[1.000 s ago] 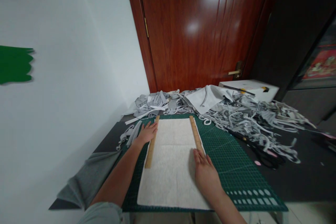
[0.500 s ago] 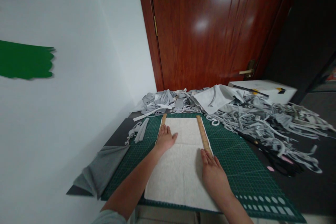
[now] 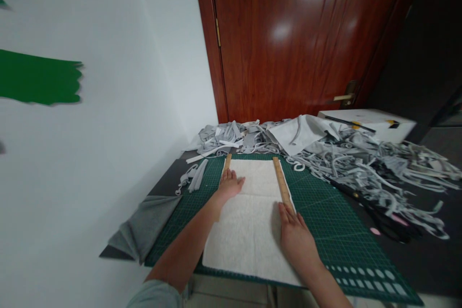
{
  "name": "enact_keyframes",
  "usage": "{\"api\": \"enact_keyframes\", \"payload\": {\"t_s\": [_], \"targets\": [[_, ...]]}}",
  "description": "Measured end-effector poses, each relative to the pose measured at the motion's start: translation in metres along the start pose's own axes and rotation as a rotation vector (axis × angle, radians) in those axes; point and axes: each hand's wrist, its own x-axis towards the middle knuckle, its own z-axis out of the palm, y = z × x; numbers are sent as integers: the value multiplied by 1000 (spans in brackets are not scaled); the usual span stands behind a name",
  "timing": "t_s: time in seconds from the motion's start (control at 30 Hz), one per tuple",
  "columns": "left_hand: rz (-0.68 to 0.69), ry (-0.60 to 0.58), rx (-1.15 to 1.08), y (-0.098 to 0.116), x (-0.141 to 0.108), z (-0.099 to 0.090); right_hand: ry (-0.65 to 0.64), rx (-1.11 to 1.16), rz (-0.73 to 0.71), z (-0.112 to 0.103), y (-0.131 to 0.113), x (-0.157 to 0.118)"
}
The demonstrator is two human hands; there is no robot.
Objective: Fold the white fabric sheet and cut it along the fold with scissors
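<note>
A folded piece of off-white cloth (image 3: 252, 236) lies lengthwise on a green cutting mat (image 3: 325, 226), with a crease across its upper part. Along its left edge runs a wooden ruler (image 3: 227, 160), partly covered by my left hand (image 3: 231, 186). That hand lies flat over ruler and cloth, thumb stretched to the right. A second wooden ruler (image 3: 282, 182) follows the right edge of the cloth. Over its near end rests my right hand (image 3: 296, 236), fingers extended and pressing down; the end beneath it is hidden.
Grey fabric strips and scraps (image 3: 249, 137) are heaped along the back and right. Black-handled scissors (image 3: 384, 224) lie at the right. Folded grey cloth (image 3: 147, 224) and short grey strips (image 3: 198, 175) lie left. A white box (image 3: 371, 122) stands at the back right.
The whole view has shifted slightly. Both hands stay on the rulers and cloth in nearly the same places.
</note>
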Motion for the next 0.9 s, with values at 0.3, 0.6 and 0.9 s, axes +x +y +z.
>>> {"api": "enact_keyframes", "payload": {"t_s": [0.3, 0.6, 0.9], "targets": [[316, -354, -25, -60, 15, -42, 38, 0, -6, 3, 2, -3], [398, -428, -18, -67, 12, -45, 48, 0, -8, 4, 2, -2], [415, -293, -54, -79, -17, -50, 49, 18, -1, 3, 2, -3]]}}
